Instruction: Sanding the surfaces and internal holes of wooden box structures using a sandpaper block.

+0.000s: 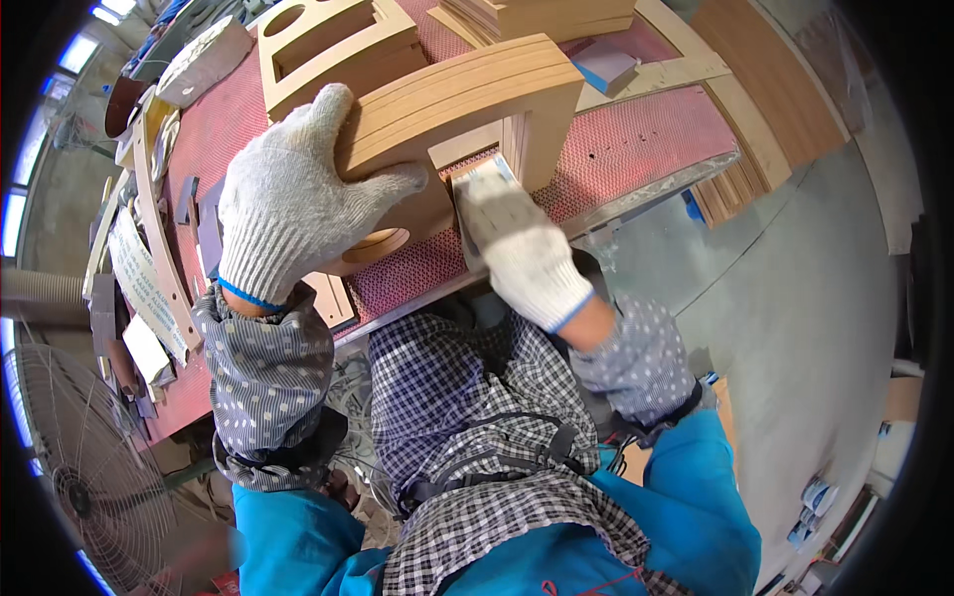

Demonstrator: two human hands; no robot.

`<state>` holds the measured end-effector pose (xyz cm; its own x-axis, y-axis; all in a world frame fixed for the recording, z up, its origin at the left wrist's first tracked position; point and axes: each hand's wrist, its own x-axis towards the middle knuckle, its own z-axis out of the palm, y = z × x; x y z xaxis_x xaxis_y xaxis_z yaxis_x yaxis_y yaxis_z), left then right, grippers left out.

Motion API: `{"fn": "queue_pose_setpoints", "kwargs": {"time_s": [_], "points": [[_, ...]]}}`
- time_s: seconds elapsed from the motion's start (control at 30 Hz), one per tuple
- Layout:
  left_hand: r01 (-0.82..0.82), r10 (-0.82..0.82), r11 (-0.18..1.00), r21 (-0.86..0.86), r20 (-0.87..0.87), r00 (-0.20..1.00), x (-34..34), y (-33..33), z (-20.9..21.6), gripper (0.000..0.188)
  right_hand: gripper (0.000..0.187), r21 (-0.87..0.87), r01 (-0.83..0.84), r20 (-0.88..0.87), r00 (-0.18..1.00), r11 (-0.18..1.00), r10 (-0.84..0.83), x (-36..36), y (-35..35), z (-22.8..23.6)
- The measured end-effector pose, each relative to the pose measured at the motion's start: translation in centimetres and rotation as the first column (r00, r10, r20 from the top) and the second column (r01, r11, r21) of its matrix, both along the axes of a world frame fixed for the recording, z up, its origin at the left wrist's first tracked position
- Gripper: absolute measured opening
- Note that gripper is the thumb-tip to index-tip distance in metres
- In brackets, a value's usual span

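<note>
A thick, curved wooden frame (pixel 457 96) with a rectangular opening and a round hole stands on its edge on the red textured bench mat. My left hand (pixel 298 189), in a white knit glove, grips its near left end, with thumb and fingers on either side of the wood. My right hand (pixel 517 238), also gloved, is closed and blurred by motion. It holds a piece of sandpaper (pixel 484 173), pale-backed with print, against the inner side of the frame by the opening. The fingertips of the right hand are partly hidden.
More wooden frames (pixel 338 50) stand behind, with stacked wooden parts (pixel 556 18) at the back. A blue-edged block (pixel 606 65) lies on the red mat (pixel 646 139). Paper strips and curved pieces (pixel 149 258) lie at left, near a large fan (pixel 84 477). A metal edge (pixel 636 204) borders the bench.
</note>
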<state>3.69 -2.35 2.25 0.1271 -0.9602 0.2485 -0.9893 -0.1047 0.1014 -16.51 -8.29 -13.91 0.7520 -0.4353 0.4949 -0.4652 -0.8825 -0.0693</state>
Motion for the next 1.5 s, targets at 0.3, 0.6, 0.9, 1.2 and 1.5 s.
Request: {"fn": "queue_pose_setpoints", "kwargs": {"time_s": [0.3, 0.6, 0.9, 1.2, 1.5], "points": [[-0.034, 0.034, 0.997, 0.07, -0.01, 0.999, 0.4, -0.2, 0.3, 0.066, 0.045, 0.046, -0.058, 0.051, 0.997, 0.997, 0.055, -0.7, -0.1, -0.1], [-0.038, 0.038, 0.999, 0.025, -0.029, 0.999, 1.9, -0.6, 0.0, 0.065, 0.062, 0.223, 0.05, 0.02, 0.998, 0.974, -0.056, 2.9, -1.2, -1.7], [0.073, -0.066, 0.99, -0.117, 0.064, 0.996, 3.6, -0.8, -1.0, 0.066, 0.062, 0.137, -0.015, 0.068, 0.998, 0.99, 0.006, 2.9, -1.7, -2.0], [0.045, -0.043, 0.997, -0.063, 0.037, 0.998, 2.2, -0.7, -1.0, 0.074, 0.062, 0.093, -0.031, 0.104, 0.994, 0.995, 0.021, 2.7, -1.2, -1.5], [-0.016, 0.019, 0.999, -0.049, 0.067, 0.998, 1.8, -1.2, -0.9, 0.065, 0.061, 0.043, -0.057, 0.09, 0.995, 0.997, 0.053, 2.8, -1.8, -1.2]]}}
